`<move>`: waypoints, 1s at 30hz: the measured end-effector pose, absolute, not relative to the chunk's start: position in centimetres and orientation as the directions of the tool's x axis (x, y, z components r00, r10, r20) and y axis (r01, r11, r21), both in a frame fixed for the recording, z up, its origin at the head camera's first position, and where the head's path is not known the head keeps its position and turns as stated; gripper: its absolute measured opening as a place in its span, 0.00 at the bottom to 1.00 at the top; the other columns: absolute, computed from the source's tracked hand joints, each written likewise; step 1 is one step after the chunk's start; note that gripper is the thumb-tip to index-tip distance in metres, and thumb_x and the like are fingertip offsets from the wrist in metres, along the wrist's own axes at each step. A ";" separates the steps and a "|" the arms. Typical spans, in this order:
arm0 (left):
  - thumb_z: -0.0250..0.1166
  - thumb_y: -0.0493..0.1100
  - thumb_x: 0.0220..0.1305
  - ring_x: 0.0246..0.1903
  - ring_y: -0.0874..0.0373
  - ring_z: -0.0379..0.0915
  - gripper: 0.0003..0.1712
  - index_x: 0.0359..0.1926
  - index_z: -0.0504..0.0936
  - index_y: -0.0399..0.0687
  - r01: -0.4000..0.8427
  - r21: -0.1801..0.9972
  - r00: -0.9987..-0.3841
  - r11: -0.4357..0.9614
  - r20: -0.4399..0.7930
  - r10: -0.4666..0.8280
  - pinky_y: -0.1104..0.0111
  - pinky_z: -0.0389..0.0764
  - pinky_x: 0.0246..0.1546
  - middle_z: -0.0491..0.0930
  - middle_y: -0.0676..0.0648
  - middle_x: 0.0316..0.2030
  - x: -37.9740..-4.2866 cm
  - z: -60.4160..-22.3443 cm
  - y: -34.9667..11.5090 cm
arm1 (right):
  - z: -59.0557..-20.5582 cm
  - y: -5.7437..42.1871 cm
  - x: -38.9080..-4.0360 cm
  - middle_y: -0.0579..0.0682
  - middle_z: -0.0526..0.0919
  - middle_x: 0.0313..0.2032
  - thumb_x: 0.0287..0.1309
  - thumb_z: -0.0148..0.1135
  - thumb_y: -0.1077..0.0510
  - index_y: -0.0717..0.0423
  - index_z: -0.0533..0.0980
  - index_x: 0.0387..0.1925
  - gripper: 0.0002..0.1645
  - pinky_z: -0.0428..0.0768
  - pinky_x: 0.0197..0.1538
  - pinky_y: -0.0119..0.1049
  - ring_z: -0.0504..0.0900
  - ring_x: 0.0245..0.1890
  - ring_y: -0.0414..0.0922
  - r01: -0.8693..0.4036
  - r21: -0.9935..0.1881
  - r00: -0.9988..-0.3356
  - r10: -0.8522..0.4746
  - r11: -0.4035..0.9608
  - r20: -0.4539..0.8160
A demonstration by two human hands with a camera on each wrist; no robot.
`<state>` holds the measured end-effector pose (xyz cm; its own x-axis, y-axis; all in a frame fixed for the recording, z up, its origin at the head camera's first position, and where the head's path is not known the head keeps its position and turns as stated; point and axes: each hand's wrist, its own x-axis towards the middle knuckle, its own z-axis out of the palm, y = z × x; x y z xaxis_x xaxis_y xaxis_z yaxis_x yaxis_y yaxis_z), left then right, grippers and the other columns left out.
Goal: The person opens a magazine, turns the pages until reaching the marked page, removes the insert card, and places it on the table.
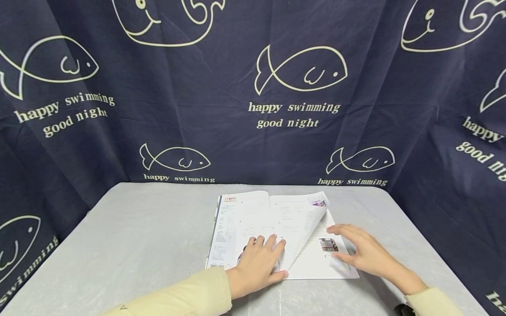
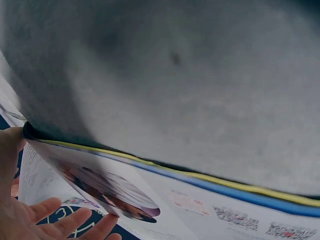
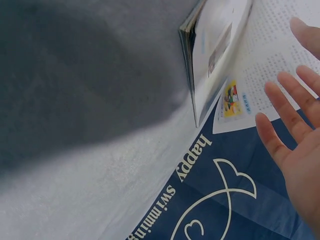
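An open magazine (image 1: 253, 210) with printed white pages lies on the table, its spine towards the middle. My left hand (image 1: 257, 265) rests near the bottom of the spread, fingers spread over the paper. A leaf (image 1: 302, 219) on the right side stands partly lifted, bent diagonally with its top corner curled over, and the page below it shows a small photo (image 1: 327, 245). At the right edge of that page is my right hand (image 1: 365, 250), fingers loosely bent and holding nothing. In the right wrist view, the right hand's fingers (image 3: 287, 107) are spread in front of a text page.
A grey cloth covers the table (image 1: 150, 237). Behind and at both sides hangs a dark blue curtain (image 1: 229, 96) with white fish outlines and lettering. Something small and black (image 1: 404, 310) shows at the right sleeve.
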<state>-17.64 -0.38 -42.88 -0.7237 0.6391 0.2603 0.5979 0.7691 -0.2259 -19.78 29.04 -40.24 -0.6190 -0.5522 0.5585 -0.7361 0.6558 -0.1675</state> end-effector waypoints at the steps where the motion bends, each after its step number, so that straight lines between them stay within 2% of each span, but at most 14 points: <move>1: 0.48 0.73 0.54 0.43 0.52 0.73 0.41 0.61 0.62 0.53 0.598 -0.223 -0.721 0.770 0.269 0.638 0.60 0.71 0.40 0.72 0.47 0.54 -17.7 -42.9 -0.4 | -40.3 29.0 -19.7 0.43 0.81 0.42 0.27 0.75 0.58 0.53 0.77 0.45 0.34 0.56 0.56 0.13 0.77 0.45 0.40 -0.737 -0.164 -0.620 -0.560 0.655 0.549; 10: 0.54 0.74 0.50 0.50 0.50 0.69 0.53 0.69 0.50 0.50 0.592 -0.194 -0.702 0.782 0.351 0.619 0.60 0.70 0.45 0.63 0.43 0.61 -17.7 -43.2 -0.4 | -40.9 28.8 -19.2 0.40 0.81 0.42 0.27 0.76 0.55 0.51 0.77 0.44 0.33 0.64 0.50 0.20 0.77 0.43 0.39 -0.737 -0.146 -0.637 -0.607 0.660 0.476; 16: 0.56 0.74 0.47 0.57 0.47 0.64 0.60 0.71 0.40 0.49 0.587 -0.210 -0.679 0.782 0.398 0.617 0.57 0.68 0.52 0.55 0.41 0.66 -17.6 -43.2 -0.4 | -41.4 28.9 -19.1 0.43 0.81 0.42 0.26 0.76 0.54 0.53 0.77 0.44 0.33 0.63 0.52 0.18 0.78 0.42 0.40 -0.784 -0.149 -0.591 -0.652 0.603 0.475; 21: 0.56 0.73 0.48 0.63 0.44 0.56 0.61 0.71 0.35 0.53 0.601 -0.205 -0.670 0.772 0.397 0.627 0.54 0.65 0.56 0.48 0.40 0.69 -17.6 -43.0 -0.4 | -41.6 29.0 -18.9 0.41 0.80 0.42 0.26 0.76 0.53 0.51 0.77 0.44 0.33 0.62 0.52 0.17 0.77 0.42 0.39 -0.790 -0.139 -0.585 -0.665 0.597 0.464; 25: 0.56 0.72 0.49 0.66 0.42 0.50 0.58 0.71 0.35 0.58 0.613 -0.205 -0.669 0.763 0.380 0.639 0.52 0.62 0.58 0.42 0.39 0.70 -17.6 -42.9 -0.4 | -41.7 29.0 -18.8 0.39 0.80 0.42 0.26 0.76 0.53 0.49 0.76 0.43 0.33 0.65 0.50 0.21 0.76 0.42 0.37 -0.774 -0.136 -0.606 -0.663 0.618 0.439; 30: 0.57 0.71 0.49 0.68 0.41 0.45 0.53 0.71 0.44 0.62 0.619 -0.211 -0.660 0.756 0.381 0.647 0.50 0.61 0.59 0.38 0.39 0.71 -17.6 -42.8 -0.4 | -41.8 29.1 -18.7 0.38 0.79 0.41 0.25 0.76 0.52 0.48 0.76 0.43 0.33 0.69 0.46 0.26 0.76 0.41 0.35 -0.759 -0.138 -0.628 -0.661 0.636 0.410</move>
<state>-17.58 -0.43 -42.83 -0.6605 0.6470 0.3810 0.6192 0.7563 -0.2110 -18.68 29.15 -41.84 -0.6283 -0.6610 0.4102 -0.7592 0.6360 -0.1381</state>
